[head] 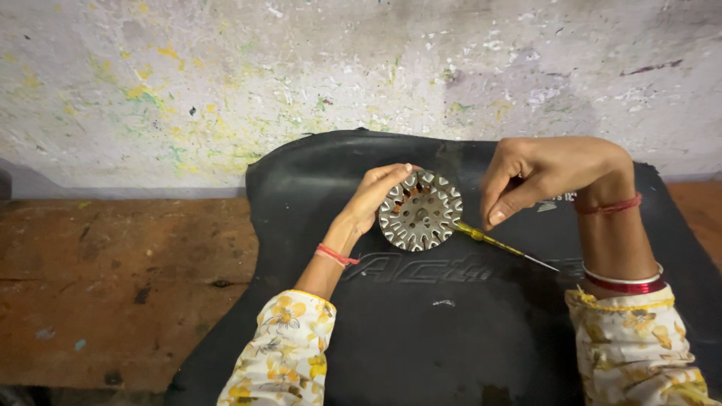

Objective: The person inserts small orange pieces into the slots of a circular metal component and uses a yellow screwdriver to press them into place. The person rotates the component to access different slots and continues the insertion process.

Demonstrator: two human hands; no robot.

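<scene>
My left hand (372,199) grips a round metal stator core (420,210) with toothed slots around its rim, holding it tilted on edge over a black rubber mat (451,331). My right hand (538,173) hovers just right of the core, fingers curled, index finger pointing down. A thin yellow-handled tool (504,246) with a metal tip lies on the mat below my right hand, one end touching the core's edge. Whether my right hand touches the tool is unclear.
The mat lies on a worn brown wooden surface (113,286). Behind it rises a paint-splattered whitish wall (301,68). Both my arms wear floral sleeves, red wrist threads and a red bangle (624,282).
</scene>
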